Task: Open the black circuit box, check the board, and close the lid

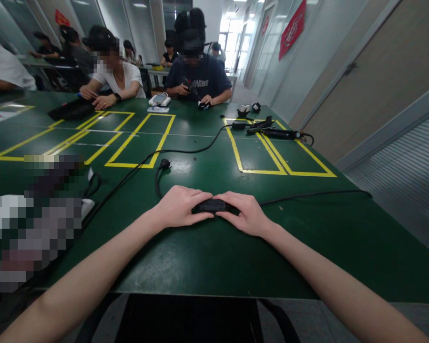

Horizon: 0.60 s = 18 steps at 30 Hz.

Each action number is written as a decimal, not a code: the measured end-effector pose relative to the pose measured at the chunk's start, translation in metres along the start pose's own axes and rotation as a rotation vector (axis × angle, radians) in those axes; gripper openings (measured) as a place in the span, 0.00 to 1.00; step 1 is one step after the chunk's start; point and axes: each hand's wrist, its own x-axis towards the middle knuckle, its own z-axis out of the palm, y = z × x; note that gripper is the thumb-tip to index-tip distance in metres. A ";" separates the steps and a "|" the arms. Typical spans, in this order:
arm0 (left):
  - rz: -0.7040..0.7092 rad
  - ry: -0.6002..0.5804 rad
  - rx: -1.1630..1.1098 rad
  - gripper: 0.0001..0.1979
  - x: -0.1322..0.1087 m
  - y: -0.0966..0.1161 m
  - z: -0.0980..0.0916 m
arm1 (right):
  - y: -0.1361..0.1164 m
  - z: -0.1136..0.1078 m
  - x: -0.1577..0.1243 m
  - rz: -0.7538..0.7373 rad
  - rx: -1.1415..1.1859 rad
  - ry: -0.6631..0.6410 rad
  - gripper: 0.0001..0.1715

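Note:
My left hand (180,206) and my right hand (247,213) meet at the near middle of the green table (214,259). Both are closed around a low black power adapter (211,206), one at each end, with thumbs on the near side and fingers on the far side. Its ends are covered by my fingers. Beyond my left hand, a black plug (165,164) lies on a short cord that runs back behind that hand. From behind my right hand, a black cable (314,194) stretches to the table's right edge.
Yellow tape outlines (152,166) mark the tabletop. A long black cable (178,151) crosses it to a black tool (275,133) at the far right. Two people sit opposite, handling objects. A blurred person is close on my left. A black chair (189,319) stands below the near edge.

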 end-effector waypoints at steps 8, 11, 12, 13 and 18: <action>0.001 0.067 -0.008 0.21 -0.001 0.001 0.004 | 0.003 0.002 0.001 -0.067 -0.046 0.057 0.13; -0.015 0.056 0.010 0.22 -0.001 0.001 0.003 | 0.002 0.002 0.001 -0.075 -0.032 0.082 0.14; -0.011 0.052 0.032 0.21 -0.001 0.001 0.003 | 0.001 0.001 0.001 -0.065 -0.013 0.090 0.14; 0.000 0.051 0.063 0.19 0.000 0.000 0.002 | 0.000 0.001 0.001 -0.041 0.015 0.089 0.15; 0.098 0.070 0.261 0.17 0.000 -0.001 0.000 | 0.001 0.000 -0.002 0.167 0.176 0.022 0.24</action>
